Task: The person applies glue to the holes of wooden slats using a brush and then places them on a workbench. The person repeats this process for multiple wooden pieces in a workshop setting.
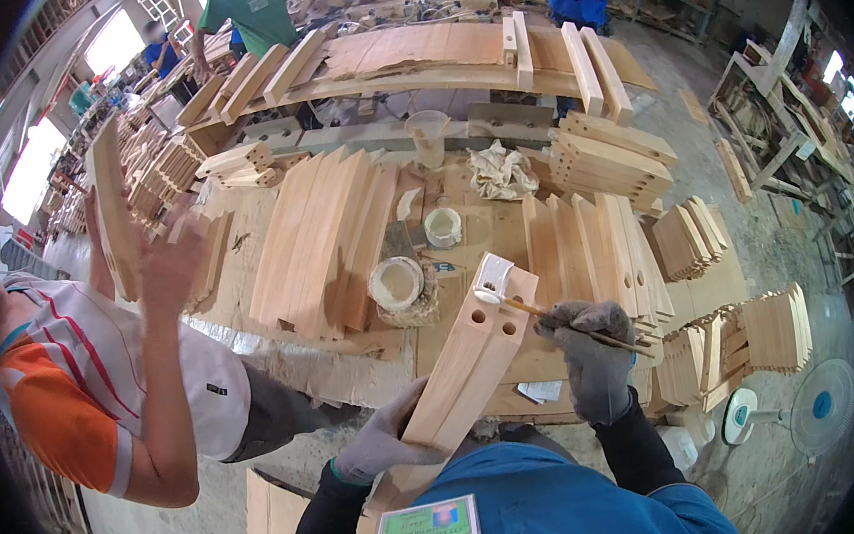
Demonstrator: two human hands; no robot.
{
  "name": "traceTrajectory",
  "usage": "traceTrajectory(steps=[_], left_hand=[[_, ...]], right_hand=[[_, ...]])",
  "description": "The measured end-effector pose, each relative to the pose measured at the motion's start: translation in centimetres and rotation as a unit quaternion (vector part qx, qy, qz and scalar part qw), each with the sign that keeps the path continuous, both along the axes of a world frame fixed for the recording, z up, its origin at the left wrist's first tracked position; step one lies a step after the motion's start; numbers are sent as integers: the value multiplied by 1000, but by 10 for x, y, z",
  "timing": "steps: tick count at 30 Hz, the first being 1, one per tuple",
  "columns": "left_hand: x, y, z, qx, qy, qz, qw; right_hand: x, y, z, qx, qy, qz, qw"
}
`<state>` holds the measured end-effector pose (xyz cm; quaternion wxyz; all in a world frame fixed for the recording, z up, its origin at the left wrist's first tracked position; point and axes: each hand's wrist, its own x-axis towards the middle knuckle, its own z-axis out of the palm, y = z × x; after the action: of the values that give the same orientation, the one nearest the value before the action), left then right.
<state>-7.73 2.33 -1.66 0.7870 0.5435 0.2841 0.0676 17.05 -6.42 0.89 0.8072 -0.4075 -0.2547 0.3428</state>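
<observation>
My left hand, in a grey glove, is closed around the lower part of two pale wooden bars lying side by side. The bars tilt away from my body, and round holes show near their far end. White paste covers the far end of the left bar. In my right hand, also gloved, is a thin brush; its tip touches the paste, and its bristles are hard to make out. Beyond the bars stand a white tub of paste and a smaller tub.
Stacks of wooden bars lie left and right on the table. A crumpled cloth and clear plastic cup stand farther back. At left, a co-worker raises a wooden piece. A fan stands at right.
</observation>
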Motion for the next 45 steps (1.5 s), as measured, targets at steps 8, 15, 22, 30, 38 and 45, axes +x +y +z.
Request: traceTrajectory(steps=[8, 15, 22, 30, 38, 45], left_hand=[[8, -9, -5, 57, 9, -2, 998], [15, -16, -8, 24, -18, 1, 1000], [22, -24, -5, 22, 4, -1, 1000], [23, -28, -9, 4, 18, -12, 1000], [30, -30, -12, 27, 27, -10, 999], [32, -32, -13, 33, 23, -1, 999]], right_hand=[[23, -6, 41, -41, -36, 20, 998], [54, 18, 104, -163, -388, 177, 890], [61, 24, 117, -207, -429, 199, 857], [82, 21, 103, -190, -394, 161, 885], [78, 14, 107, -144, -569, 130, 800], [90, 17, 103, -181, -539, 134, 811]])
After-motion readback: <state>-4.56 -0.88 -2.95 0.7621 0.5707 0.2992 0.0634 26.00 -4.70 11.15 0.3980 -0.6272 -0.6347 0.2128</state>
